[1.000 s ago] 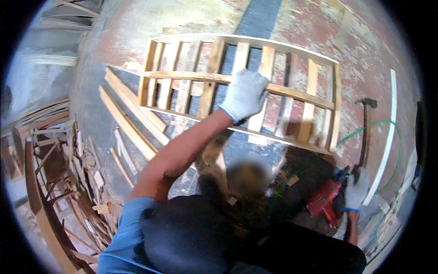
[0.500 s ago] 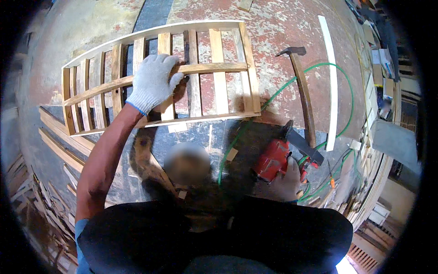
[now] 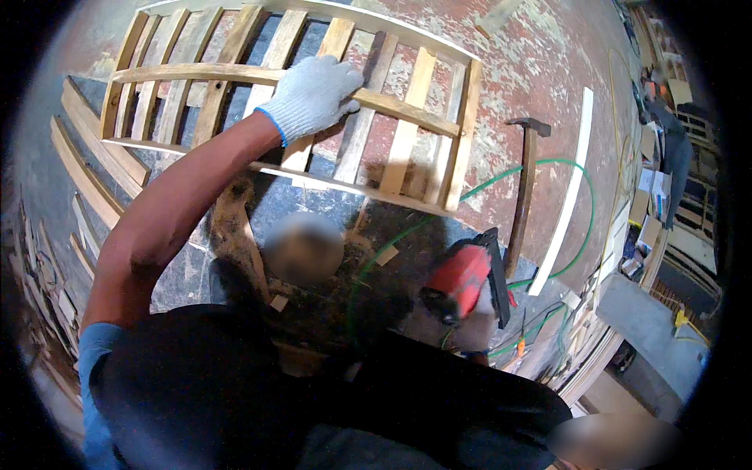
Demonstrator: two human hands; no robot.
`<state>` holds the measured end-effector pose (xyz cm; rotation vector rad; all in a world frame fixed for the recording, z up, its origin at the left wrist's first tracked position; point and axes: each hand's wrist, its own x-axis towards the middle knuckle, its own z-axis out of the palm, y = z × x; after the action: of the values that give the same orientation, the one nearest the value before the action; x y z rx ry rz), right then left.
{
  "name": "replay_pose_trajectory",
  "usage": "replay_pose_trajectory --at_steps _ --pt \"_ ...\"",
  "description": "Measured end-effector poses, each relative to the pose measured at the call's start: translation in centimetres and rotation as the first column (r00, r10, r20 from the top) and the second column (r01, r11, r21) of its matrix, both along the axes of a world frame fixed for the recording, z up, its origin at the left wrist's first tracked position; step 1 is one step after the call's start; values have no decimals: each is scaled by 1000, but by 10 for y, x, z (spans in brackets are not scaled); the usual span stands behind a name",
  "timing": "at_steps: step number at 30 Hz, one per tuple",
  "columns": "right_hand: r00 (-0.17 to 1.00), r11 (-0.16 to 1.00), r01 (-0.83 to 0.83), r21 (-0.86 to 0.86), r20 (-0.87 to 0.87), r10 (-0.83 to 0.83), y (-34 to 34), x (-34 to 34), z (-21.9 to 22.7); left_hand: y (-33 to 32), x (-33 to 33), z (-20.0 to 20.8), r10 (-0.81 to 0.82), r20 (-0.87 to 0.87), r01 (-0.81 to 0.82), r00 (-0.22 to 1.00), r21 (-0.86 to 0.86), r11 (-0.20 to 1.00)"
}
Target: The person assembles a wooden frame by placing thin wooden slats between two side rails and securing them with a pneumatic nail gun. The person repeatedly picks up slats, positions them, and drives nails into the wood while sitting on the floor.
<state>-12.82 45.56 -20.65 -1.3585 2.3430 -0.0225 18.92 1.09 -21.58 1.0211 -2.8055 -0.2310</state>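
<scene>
A slatted wooden frame [image 3: 464, 168] lies on the floor ahead of me, with several crosswise slats and one long slat [image 3: 411, 113] running over them. My left hand [image 3: 309, 98], in a white knitted glove, is closed over that long slat near its middle. Low on the right, my right hand [image 3: 484, 307] grips a red and black nail gun [image 3: 460, 278]; the tool covers most of the hand and its fingers. The nail gun is apart from the frame, with its long black side facing right.
A claw hammer [image 3: 522, 188] and a white strip [image 3: 565, 200] lie right of the frame. A green hose [image 3: 593, 207] loops around them. Loose planks [image 3: 94, 141] lie at left, beside a scrap wood pile [image 3: 39, 290]. An orange-handled tool [image 3: 521, 347] lies at lower right.
The view has swung, so the frame appears higher and tilted. My left hand stays on the long slat. The nail gun has turned in my right hand, its black side now more upright.
</scene>
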Motion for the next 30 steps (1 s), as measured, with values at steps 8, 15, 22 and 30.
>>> replay_pose_trajectory --at_steps 8,15,22,30 --pt "540 853 486 191 701 -465 -59 -66 130 22 6 21 -65 96 46 993 196 980" --pt "-192 724 573 384 922 -337 -124 -75 97 22 -21 -7 320 -23 -317 947 99 943" --pt "-157 715 539 445 887 -434 -111 -102 54 22 -20 -13 248 2 -248 969 -41 968" --pt "-128 550 686 475 824 -552 -109 -100 40 21 -20 -12 234 16 -233 972 -46 971"
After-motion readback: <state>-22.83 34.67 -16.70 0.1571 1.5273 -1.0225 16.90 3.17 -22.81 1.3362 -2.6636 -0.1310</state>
